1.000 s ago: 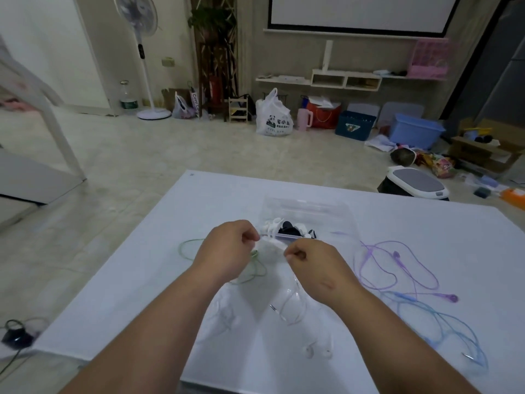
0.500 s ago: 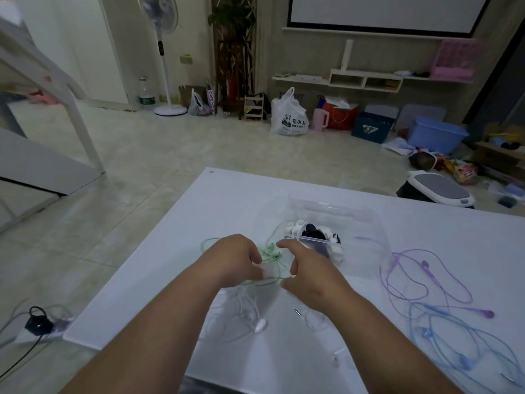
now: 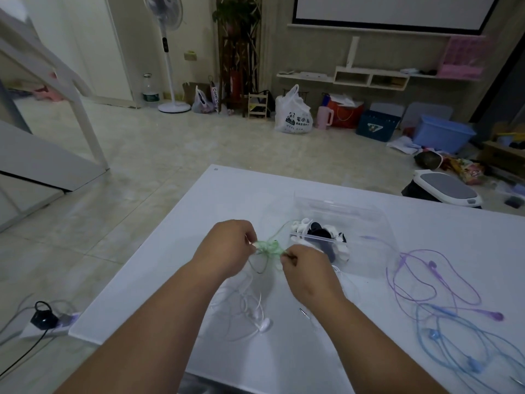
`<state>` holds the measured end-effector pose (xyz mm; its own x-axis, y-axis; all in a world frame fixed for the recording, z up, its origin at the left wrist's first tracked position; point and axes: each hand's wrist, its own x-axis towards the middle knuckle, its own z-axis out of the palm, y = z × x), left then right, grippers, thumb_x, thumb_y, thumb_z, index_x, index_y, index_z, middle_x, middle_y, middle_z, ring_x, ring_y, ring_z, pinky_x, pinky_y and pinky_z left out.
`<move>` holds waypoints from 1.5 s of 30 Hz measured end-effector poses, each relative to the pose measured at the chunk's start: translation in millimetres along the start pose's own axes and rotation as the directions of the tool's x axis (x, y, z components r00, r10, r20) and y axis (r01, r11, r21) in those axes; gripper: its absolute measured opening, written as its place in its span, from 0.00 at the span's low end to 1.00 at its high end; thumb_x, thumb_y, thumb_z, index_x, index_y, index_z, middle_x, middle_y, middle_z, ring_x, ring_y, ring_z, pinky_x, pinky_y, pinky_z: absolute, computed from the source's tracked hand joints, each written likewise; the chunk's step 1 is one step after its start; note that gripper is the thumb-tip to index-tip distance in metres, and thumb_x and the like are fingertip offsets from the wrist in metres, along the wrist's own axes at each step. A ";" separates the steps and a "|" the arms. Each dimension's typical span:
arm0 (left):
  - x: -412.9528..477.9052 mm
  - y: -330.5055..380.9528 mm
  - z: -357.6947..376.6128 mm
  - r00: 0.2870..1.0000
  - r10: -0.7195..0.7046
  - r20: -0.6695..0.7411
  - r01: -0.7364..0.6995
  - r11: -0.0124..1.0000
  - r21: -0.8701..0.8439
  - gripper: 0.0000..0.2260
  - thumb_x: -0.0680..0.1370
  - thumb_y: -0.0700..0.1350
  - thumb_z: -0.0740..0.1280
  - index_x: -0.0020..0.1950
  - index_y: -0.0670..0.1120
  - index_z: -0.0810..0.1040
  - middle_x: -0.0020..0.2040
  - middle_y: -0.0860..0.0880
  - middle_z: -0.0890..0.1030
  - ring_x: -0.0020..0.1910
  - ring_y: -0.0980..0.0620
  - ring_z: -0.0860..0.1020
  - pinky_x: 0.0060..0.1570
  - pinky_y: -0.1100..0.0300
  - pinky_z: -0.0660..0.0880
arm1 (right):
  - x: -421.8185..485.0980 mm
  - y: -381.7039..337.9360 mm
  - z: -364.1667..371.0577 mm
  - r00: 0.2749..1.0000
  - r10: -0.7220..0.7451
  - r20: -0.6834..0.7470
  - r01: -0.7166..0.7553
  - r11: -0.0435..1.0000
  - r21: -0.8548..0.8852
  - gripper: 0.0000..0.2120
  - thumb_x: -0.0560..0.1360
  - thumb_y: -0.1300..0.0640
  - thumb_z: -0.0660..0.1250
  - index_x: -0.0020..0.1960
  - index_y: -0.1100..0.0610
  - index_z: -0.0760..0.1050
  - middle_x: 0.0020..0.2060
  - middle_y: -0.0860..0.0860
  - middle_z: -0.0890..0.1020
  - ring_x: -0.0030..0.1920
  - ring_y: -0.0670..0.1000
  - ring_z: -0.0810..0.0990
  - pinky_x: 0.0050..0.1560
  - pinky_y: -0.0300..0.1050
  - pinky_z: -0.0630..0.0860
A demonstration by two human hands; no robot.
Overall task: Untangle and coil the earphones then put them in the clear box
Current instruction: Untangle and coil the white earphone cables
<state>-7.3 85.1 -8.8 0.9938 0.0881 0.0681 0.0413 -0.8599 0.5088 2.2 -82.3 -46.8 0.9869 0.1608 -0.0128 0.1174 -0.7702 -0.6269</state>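
Observation:
Between my two hands hangs a tangle of green earphones [image 3: 269, 247], lifted a little above the white table [image 3: 176, 234]. My left hand [image 3: 227, 248] pinches its left end and my right hand [image 3: 305, 268] pinches its right end. Just behind my right hand stands the clear box [image 3: 369, 220], holding coiled white and black earphones [image 3: 321, 231]. White earphones [image 3: 255, 314] lie loose on the table under my forearms. Purple earphones [image 3: 426, 277] and blue earphones [image 3: 454, 348] lie spread out at the right.
The table's left edge runs diagonally, with a power strip [image 3: 48, 322] and cables on the floor beside it. A grey and white scale-like device [image 3: 446, 191] sits beyond the far right edge. Bags, bins and a fan [image 3: 167, 52] stand along the back wall.
Both hands moved from the white earphones to the green ones and lifted them off the table, pinching the tangle at either end. The view has shifted to the left.

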 end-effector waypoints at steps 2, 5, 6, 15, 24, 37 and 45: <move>-0.5 -4.9 -2.6 0.999 -0.051 -0.014 0.050 0.997 -0.051 0.08 0.76 0.44 0.69 0.55 0.51 0.77 0.49 0.53 0.80 0.46 0.54 0.76 0.43 0.63 0.68 | 1.2 -3.2 1.1 0.995 0.100 0.021 -0.102 0.956 0.274 0.13 0.78 0.54 0.63 0.35 0.56 0.75 0.31 0.49 0.80 0.36 0.50 0.82 0.42 0.50 0.80; -2.0 -13.6 -8.0 0.993 -0.112 -0.030 0.112 0.994 -0.010 0.08 0.77 0.40 0.65 0.53 0.51 0.73 0.49 0.52 0.78 0.47 0.51 0.75 0.42 0.61 0.69 | 0.8 -15.5 4.4 0.982 0.181 0.055 -0.181 0.809 0.559 0.10 0.77 0.59 0.65 0.40 0.61 0.79 0.31 0.53 0.82 0.31 0.47 0.81 0.38 0.44 0.81; -2.6 -16.9 -10.4 0.992 -0.125 -0.032 0.126 0.992 0.028 0.08 0.77 0.39 0.64 0.51 0.51 0.72 0.49 0.51 0.78 0.46 0.51 0.75 0.40 0.60 0.69 | 1.1 -21.6 5.6 0.979 0.195 0.057 -0.188 0.762 0.619 0.09 0.77 0.60 0.65 0.40 0.61 0.80 0.32 0.53 0.81 0.31 0.47 0.81 0.36 0.41 0.81; -15.6 -38.9 -19.7 0.928 -0.183 0.325 0.060 0.933 0.354 0.06 0.75 0.48 0.69 0.49 0.47 0.80 0.50 0.50 0.80 0.50 0.51 0.78 0.42 0.61 0.71 | 7.4 -37.2 13.9 0.996 0.080 -0.038 -0.069 0.970 0.231 0.16 0.79 0.56 0.62 0.67 0.52 0.68 0.44 0.47 0.80 0.46 0.50 0.79 0.50 0.45 0.75; -19.6 -30.6 -5.3 0.894 -0.215 0.393 -0.039 0.837 0.546 0.10 0.73 0.48 0.71 0.45 0.45 0.73 0.35 0.52 0.70 0.40 0.49 0.74 0.41 0.58 0.72 | -22.9 -51.0 8.3 0.905 0.084 0.418 0.007 0.977 -0.211 0.19 0.70 0.41 0.70 0.48 0.56 0.76 0.44 0.50 0.81 0.43 0.49 0.78 0.42 0.44 0.73; -20.0 -20.1 -46.5 0.917 -0.077 0.393 0.111 0.992 -0.066 0.07 0.69 0.36 0.71 0.37 0.45 0.74 0.32 0.49 0.80 0.26 0.59 0.77 0.27 0.65 0.72 | -22.3 -39.9 -16.5 0.859 -0.027 0.512 0.042 0.999 -0.018 0.07 0.72 0.56 0.70 0.36 0.50 0.75 0.38 0.48 0.81 0.37 0.45 0.77 0.37 0.41 0.76; -21.9 -20.3 -57.7 0.950 -0.089 0.298 0.216 0.878 -0.427 0.15 0.74 0.37 0.69 0.55 0.55 0.75 0.41 0.45 0.85 0.35 0.51 0.80 0.38 0.58 0.75 | -25.1 -37.3 -48.7 0.888 -0.100 0.448 -0.182 0.819 0.544 0.02 0.78 0.61 0.66 0.47 0.60 0.74 0.42 0.56 0.86 0.32 0.51 0.80 0.37 0.46 0.78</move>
<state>-35.8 129.6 28.9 0.9717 0.0101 -0.2360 0.2064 -0.5217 0.8277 -21.5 -87.7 14.8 0.8153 0.4966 -0.2978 -0.1442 -0.3240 -0.9350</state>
